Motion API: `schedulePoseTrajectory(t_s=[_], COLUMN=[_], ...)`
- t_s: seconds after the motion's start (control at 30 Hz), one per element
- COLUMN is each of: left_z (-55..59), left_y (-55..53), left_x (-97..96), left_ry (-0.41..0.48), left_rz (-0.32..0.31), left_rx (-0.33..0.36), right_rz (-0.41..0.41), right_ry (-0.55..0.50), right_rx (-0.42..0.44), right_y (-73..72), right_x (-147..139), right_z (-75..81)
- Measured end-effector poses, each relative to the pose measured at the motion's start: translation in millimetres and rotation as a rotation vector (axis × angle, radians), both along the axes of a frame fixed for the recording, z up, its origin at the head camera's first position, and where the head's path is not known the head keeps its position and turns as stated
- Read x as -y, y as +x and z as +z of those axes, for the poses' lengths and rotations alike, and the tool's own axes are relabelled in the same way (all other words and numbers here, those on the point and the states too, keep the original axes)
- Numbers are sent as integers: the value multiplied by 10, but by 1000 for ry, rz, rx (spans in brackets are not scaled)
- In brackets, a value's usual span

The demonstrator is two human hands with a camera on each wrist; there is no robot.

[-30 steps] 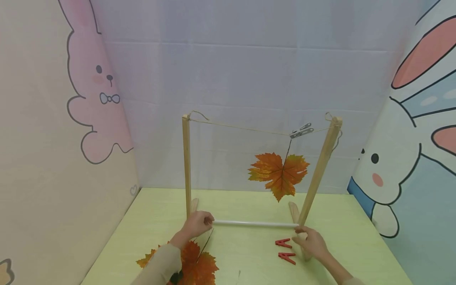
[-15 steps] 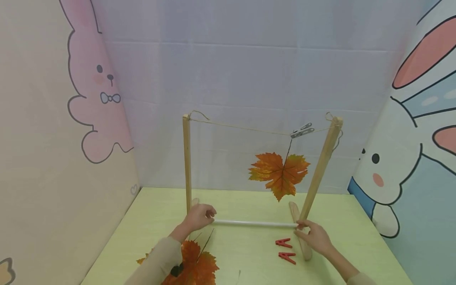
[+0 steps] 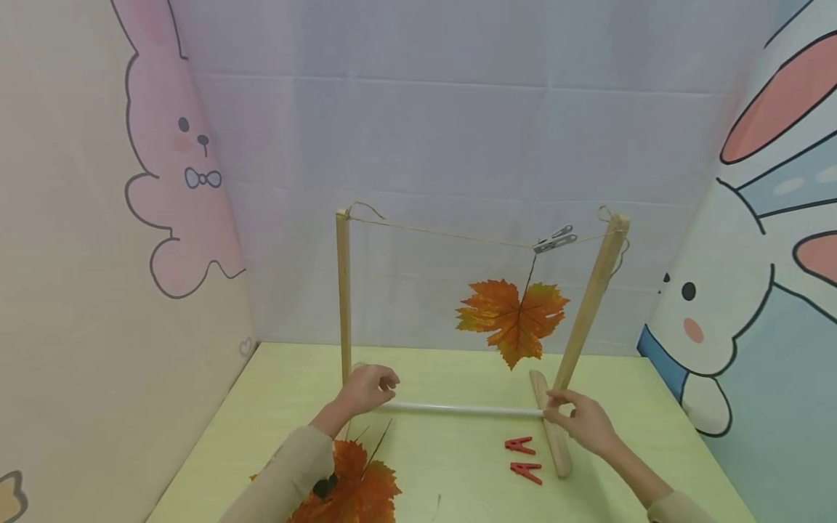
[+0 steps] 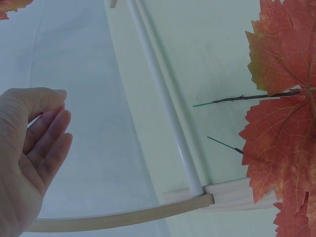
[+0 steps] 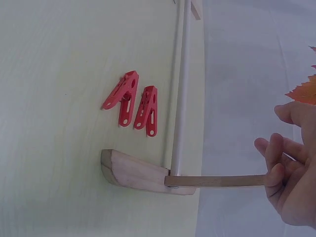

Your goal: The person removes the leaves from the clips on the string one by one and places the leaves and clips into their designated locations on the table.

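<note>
My left hand (image 3: 368,388) hovers by the left wooden post (image 3: 344,290), just above the left end of a white rod (image 3: 458,409). Its fingers are loosely bent and hold nothing in the left wrist view. Close to the right post (image 3: 588,309), my right hand (image 3: 585,421) has its fingers loosely bent; in the right wrist view they meet or overlap the post, and whether they touch it cannot be told. Between the posts runs a string (image 3: 438,233), sagging to the right. A grey clothespin (image 3: 554,240) on it holds an orange maple leaf (image 3: 513,319) by its stem.
Two red clothespins (image 3: 519,445) lie left of the right wooden foot (image 3: 557,447). Orange-red leaves (image 4: 286,128) with dark stems lie on the yellow table (image 3: 471,501), partly under my left forearm. Cloth walls with rabbit drawings stand behind and beside the table.
Both hands have risen slightly from the ends of the white rod. My right hand has also shifted a little to the right. The rod, posts and hanging leaf look the same.
</note>
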State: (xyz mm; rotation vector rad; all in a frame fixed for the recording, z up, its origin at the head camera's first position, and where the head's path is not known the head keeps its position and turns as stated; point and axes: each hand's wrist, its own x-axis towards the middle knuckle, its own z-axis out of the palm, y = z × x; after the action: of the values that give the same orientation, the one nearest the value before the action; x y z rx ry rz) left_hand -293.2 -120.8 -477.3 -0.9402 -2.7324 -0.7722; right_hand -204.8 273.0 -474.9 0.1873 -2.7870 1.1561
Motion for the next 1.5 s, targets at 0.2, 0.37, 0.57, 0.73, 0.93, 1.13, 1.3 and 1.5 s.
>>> schedulePoseTrajectory(t_s=[0.2,0.37,0.57,0.73,0.93,1.13,1.3,1.5], left_z=[55,115,200,262,385,510,637,761], left_y=[4,4,-7,-27,-69,-102,-104,-119], left_x=[-4,6,4,-8,-37,-59,-93,-144], left_ry=[5,7,23,18,45,43,52,40], left_rz=[-23,-23,-15,-15,-21,-18,-19,-20], left_rx=[9,48,39,17,-25,-49,-45,-62], right_rz=[5,20,33,44,61,49,44,64], right_ry=[38,31,54,75,92,134,152,158], right_rx=[-22,-36,-72,-117,-152,-187,-210,-239], right_y=[-12,1,7,4,6,-5,-38,-75], right_x=[-26,-30,-47,-63,-66,-77,-93,-127], right_z=[99,236,384,487,615,765,878,941])
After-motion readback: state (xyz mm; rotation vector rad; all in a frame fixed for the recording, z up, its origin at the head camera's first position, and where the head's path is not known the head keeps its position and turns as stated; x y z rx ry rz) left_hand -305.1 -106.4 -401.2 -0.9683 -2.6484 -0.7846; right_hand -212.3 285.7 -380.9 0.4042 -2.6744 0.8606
